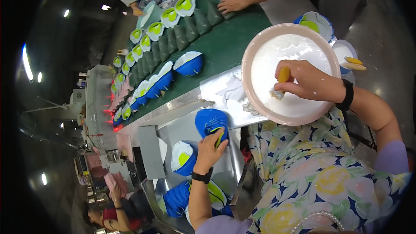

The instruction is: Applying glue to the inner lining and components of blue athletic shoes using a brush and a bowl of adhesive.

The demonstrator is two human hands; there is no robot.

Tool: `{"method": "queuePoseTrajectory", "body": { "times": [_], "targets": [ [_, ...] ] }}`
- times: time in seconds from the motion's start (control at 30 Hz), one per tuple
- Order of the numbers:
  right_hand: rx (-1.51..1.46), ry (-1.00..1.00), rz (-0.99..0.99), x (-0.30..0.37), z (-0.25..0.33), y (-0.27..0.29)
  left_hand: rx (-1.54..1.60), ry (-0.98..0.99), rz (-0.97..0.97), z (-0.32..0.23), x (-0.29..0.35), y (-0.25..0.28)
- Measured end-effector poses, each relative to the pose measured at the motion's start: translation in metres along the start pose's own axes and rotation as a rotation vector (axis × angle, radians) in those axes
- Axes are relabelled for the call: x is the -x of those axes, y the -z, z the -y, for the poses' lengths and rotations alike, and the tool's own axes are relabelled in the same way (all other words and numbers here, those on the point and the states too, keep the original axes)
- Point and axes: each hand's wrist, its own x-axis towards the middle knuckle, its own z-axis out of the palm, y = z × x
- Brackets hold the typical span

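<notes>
My right hand [303, 80] is closed on a brush [284, 78] with a yellow handle. The bristles are down in the white liquid [299, 52] that fills a wide pink basin [249, 82]. My left hand [210, 152] grips a blue shoe upper [210, 120] by its near edge, where lime green shows beside the fingers. Part of that upper is hidden under the hand. Just left of it, a blue, white and lime upper [182, 158] rests in a grey box [173, 135]. Stacked blue uppers [177, 199] lie nearer to me, beside my left forearm.
A green conveyor belt [225, 39] carries rows of blue-and-white uppers [188, 63] and dark grey shoe lasts [180, 37]. A co-worker's hand [232, 4] touches a last at the far end. More uppers [316, 24] and yellow-handled brushes [354, 63] sit beyond the basin.
</notes>
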Motion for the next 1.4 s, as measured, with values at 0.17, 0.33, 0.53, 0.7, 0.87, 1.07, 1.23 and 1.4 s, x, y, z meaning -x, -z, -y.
{"method": "queuePoseTrajectory", "body": {
  "times": [0.17, 0.33, 0.53, 0.7, 0.87, 1.07, 1.23, 1.4],
  "targets": [
    [0.075, -0.03, 0.298, 0.013, -0.003, -0.017, -0.259, -0.03, -0.548, 0.019, -0.028, -0.002],
    [0.309, 0.075, 0.172, 0.018, -0.022, 0.002, -0.05, 0.056, -0.188, 0.058, -0.051, -0.012],
    [0.287, 0.016, -0.069, 0.009, -0.026, 0.066, 1.09, -0.033, -0.394, 0.044, -0.05, 0.072],
    [-0.108, 0.25, -0.165, -0.022, -0.001, 0.067, 1.324, -0.045, -0.027, -0.038, -0.095, 0.084],
    [-0.161, 0.333, -0.13, -0.03, 0.011, 0.073, 1.267, -0.136, -0.1, -0.097, -0.126, 0.059],
    [0.023, -0.045, -0.318, -0.01, -0.003, 0.068, 0.998, -0.237, -0.516, -0.115, -0.132, 0.029],
    [-0.281, -0.207, -0.428, -0.002, -0.008, 0.038, 0.864, -0.274, -0.78, -0.108, -0.131, 0.01],
    [-0.365, -0.305, -0.37, 0.008, 0.004, 0.019, 0.858, -0.269, -0.857, -0.096, -0.141, 0.008]
  ]
}}
